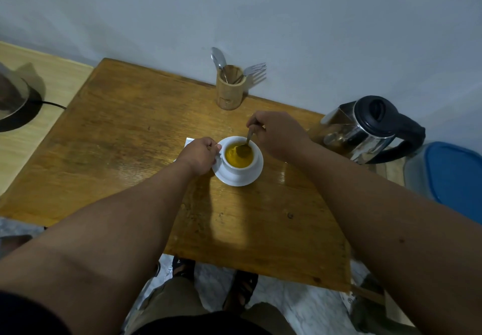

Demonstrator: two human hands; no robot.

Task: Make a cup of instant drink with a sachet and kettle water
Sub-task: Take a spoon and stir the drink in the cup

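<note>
Two bare forearms reach from the bottom corners toward the middle of the wooden table (130, 131), and I read them from the left. My left hand (199, 156) lies low on the table, knuckles up, its fingers (214, 147) closed around the handle side of the white cup (241, 164); a white paper corner (188, 141), perhaps the sachet, shows just behind it. That cup sits on a white saucer (243, 179) near the table's centre, filled with a yellow-orange drink (238, 154). My right hand (277, 134) hovers above and behind the cup, wrist bent down, fingers pinched on the handle of a spoon (246, 144) whose bowl dips into the liquid. Behind stands a bamboo holder (230, 91) with cutlery. Far right, a steel kettle (365, 131) with black lid stands near the table's edge. I can read no writing anywhere.
</note>
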